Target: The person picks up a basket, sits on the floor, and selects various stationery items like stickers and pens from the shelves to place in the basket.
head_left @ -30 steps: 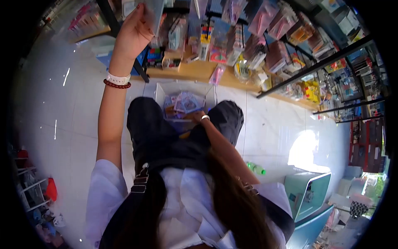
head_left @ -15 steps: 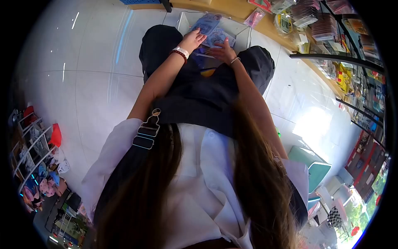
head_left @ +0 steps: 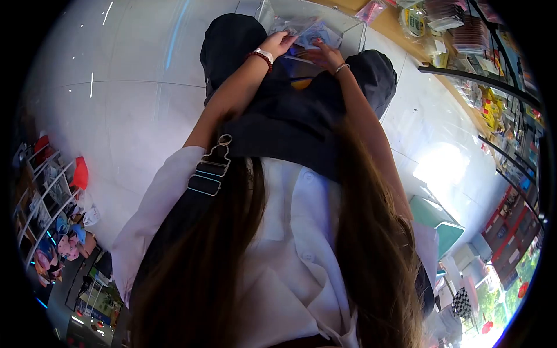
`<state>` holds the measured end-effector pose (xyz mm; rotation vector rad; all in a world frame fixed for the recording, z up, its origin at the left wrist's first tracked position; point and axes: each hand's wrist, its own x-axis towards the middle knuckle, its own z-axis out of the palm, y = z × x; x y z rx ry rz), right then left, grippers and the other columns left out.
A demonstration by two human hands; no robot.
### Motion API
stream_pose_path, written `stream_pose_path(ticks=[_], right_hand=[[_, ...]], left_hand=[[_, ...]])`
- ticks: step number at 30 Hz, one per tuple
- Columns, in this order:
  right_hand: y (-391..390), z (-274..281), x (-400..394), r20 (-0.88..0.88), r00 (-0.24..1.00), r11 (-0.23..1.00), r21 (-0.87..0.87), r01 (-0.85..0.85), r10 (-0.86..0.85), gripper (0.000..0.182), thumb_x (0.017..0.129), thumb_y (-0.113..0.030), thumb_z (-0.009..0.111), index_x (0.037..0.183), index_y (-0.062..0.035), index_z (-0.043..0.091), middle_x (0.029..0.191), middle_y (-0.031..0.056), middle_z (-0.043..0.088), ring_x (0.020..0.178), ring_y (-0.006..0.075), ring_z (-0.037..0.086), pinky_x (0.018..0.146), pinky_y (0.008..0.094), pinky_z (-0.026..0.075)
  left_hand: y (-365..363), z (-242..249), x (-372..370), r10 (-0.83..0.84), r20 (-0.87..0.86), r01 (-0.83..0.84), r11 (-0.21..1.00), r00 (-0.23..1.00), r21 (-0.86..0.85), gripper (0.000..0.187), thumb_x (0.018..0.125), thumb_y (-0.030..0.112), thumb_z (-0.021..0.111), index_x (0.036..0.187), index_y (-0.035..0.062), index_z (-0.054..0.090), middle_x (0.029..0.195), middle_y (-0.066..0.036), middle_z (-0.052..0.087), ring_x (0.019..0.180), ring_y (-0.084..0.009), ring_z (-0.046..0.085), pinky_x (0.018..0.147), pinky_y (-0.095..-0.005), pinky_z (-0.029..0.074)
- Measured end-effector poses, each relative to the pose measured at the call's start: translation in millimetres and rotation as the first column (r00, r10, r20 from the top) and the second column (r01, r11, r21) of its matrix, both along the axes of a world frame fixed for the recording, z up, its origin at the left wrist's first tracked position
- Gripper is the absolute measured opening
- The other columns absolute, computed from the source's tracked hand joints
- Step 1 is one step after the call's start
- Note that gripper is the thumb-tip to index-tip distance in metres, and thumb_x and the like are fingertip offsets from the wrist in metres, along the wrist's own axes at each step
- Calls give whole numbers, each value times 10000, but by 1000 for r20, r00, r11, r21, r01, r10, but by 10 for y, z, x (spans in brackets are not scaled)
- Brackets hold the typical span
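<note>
At the top of the head view, my left hand (head_left: 277, 44), with a white band and a dark red bead bracelet at the wrist, pinches the edge of a clear plastic packet (head_left: 295, 24). My right hand (head_left: 326, 56), a thin bracelet on its wrist, reaches in from the other side, thumb and fingers apart. Its fingertips overlap a blue-and-white printed packet (head_left: 322, 35). Both packets lie within a white box (head_left: 353, 39) set between my knees. Something dark blue shows below my hands, partly hidden by them.
A wooden shelf (head_left: 390, 36) with packaged goods runs along the upper right, its black metal bar (head_left: 458, 72) jutting toward my right knee. A green chair (head_left: 435, 223) stands at lower right. On the left is a white wire rack (head_left: 43, 200) with caps nearby. The floor is shiny tile.
The blue packet in my left hand has tipped and lowered, now showing a clear, glossy side. My right hand has drawn closer to the packets. The whole view has shifted slightly.
</note>
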<state>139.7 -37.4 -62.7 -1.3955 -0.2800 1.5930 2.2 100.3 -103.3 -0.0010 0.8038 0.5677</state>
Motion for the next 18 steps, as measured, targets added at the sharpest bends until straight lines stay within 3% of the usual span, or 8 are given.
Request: stream_pose_path(ticks=[2,4,6,8,12,14,16,18], right_hand=[[-16,26,-19,77,997,1000,-17,12,-11,561,816,-488,484,1107,-8,485,997,113,601,879,216,588,745,292,444],[-13,35,-17,48,999,999,-34,20,-19,556,813,-497,484,1060,0,517,989,111,605,874,214,589,743,293,446],[15,84,-37,22,1000,999,-45,21,-20,556,810,-506,485,1012,8,549,981,109,609,868,211,591,742,294,447],[21,198,-25,-5,1000,997,-74,15,-16,589,800,-538,475,950,24,563,979,134,596,937,238,561,808,321,423],[11,156,-8,15,999,994,-104,43,-42,604,786,-557,484,905,28,576,931,138,601,916,236,568,788,330,438],[-8,96,-12,-6,997,990,-119,74,-75,499,796,-466,540,904,19,578,906,133,601,880,223,583,743,303,458],[-22,-98,-8,178,983,999,7,-49,47,345,817,-326,566,907,7,571,892,123,601,837,210,599,667,267,474],[-20,-178,14,205,978,999,-35,-22,29,292,830,-270,550,923,6,560,884,117,602,826,208,603,631,255,474]], left_hand=[[2,-25,22,-7,-24,7,1000,1000,-15,206,853,12,412,1041,-67,430,1089,-193,463,1047,-303,454,921,-401,410],[-21,-18,39,-109,-98,118,988,989,98,212,848,22,448,1041,-64,436,1076,-179,473,1037,-284,463,901,-407,427],[-24,-26,27,-157,-103,166,983,982,84,202,831,28,498,1013,-53,462,1040,-166,498,1011,-264,483,867,-404,451],[-28,-43,48,-303,-118,321,930,946,181,168,814,22,529,971,-26,496,992,-146,526,957,-250,518,843,-394,465],[-101,147,32,-448,-313,519,831,838,202,156,794,42,573,942,21,526,979,-109,559,928,-251,553,808,-374,482],[-108,150,26,-450,-309,524,822,838,221,172,798,61,574,960,24,529,974,-106,566,927,-246,559,814,-366,478],[-143,192,4,-456,-311,532,812,834,237,189,802,79,575,979,27,533,970,-104,573,926,-240,565,821,-357,474],[-197,286,-7,-490,-310,576,747,815,332,225,809,121,576,1008,25,537,977,-106,581,915,-234,575,839,-340,461]])
